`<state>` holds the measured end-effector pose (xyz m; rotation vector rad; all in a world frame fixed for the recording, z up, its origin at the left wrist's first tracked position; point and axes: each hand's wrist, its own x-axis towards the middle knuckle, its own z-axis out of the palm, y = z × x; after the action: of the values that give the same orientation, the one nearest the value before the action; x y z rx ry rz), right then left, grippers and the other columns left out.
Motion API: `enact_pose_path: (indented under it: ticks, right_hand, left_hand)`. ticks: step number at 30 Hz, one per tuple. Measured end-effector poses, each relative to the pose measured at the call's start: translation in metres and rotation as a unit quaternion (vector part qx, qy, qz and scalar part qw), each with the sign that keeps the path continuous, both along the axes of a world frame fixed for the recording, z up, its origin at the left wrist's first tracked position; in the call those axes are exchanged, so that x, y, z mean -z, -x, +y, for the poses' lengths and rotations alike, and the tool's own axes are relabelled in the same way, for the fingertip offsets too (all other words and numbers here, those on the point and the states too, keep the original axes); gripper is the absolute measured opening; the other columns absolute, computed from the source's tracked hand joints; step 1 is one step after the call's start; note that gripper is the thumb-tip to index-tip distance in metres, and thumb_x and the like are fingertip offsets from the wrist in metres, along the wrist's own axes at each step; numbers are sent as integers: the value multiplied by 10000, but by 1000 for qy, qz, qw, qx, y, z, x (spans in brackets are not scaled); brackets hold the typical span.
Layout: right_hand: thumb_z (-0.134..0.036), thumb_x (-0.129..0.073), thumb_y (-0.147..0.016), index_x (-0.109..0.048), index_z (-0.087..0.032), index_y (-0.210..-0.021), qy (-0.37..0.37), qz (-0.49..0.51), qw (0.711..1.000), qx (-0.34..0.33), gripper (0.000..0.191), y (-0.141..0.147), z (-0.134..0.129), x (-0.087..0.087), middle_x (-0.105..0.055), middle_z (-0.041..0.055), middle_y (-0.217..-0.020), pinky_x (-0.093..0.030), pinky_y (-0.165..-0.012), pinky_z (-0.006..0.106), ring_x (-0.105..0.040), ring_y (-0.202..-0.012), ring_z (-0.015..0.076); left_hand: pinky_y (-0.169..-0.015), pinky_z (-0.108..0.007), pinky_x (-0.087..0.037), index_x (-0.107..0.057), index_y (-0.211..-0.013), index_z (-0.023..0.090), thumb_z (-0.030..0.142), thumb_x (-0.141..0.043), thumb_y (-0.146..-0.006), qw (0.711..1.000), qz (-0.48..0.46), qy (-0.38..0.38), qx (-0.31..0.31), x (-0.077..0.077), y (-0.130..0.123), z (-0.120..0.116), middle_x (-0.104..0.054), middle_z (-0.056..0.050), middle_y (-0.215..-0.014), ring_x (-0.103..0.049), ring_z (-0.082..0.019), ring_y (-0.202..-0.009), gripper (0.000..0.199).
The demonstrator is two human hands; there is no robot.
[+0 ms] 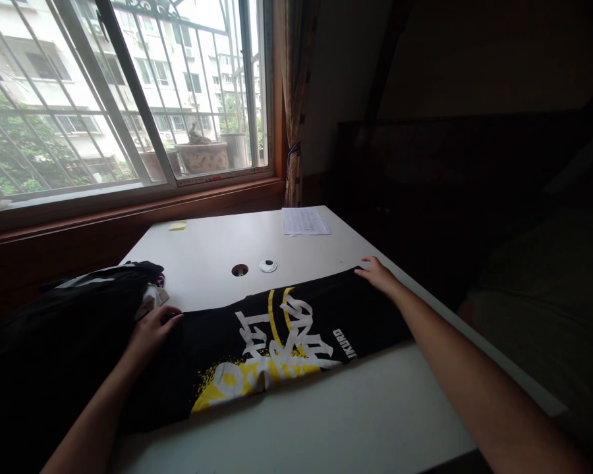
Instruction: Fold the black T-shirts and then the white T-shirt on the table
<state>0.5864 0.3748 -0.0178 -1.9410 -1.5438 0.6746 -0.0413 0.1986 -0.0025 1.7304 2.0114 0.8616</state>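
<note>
A black T-shirt [321, 326] with white lettering and a yellow print lies folded into a long strip across the white table. My left hand [154, 329] pinches its far left corner, thumb and fingers closed on the cloth. At the far right corner, my right hand [375, 273] grips the fabric edge between thumb and fingers. The strip's near left end runs into shadow beside the dark clothes, so its outline there is hard to make out.
Dark clothes [93, 309] are heaped at the table's left edge. Beyond the shirt are a round cable hole [240, 270], its loose cover [267, 265], printed papers [306, 221] and yellow sticky notes [177, 226]. A barred window and a curtain [296, 99] stand behind the table [217, 237].
</note>
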Motion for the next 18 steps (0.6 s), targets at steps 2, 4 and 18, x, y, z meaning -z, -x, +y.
enact_pose_path:
  ticks: [2,4,18]
  right_hand:
    - [-553,-708,-836,-444,-220,-1441,12,-12,1000,-4,739,-1,-1,-2,-651,183,-1262,-525,-936,450,-670,-1060,313]
    - [-640,-693,-823,-436,-226,-1459,24,10,999,-20,801,-5,-6,-7,-608,205,-1353,-509,-983,468,-636,-1164,345]
    - [-599,-761,-786,-344,-390,-1555,36,132,984,-118,899,-42,-98,-32,-577,153,-1439,-558,-960,507,-587,-1284,390]
  left_hand:
    - [-869,-414,-544,-704,-967,192,701,-603,-710,1000,-2,-3,-7,1,1,0,-744,-129,-1042,-693,-337,-1013,580]
    - [-847,-426,-554,-693,-1047,180,732,-609,-684,1000,-11,4,-17,0,3,-2,-739,-132,-1026,-700,-340,-980,666]
    - [-881,-458,-615,-548,-1419,221,705,-767,-628,990,-71,121,14,-24,27,-59,-755,-108,-1054,-727,-373,-1035,954]
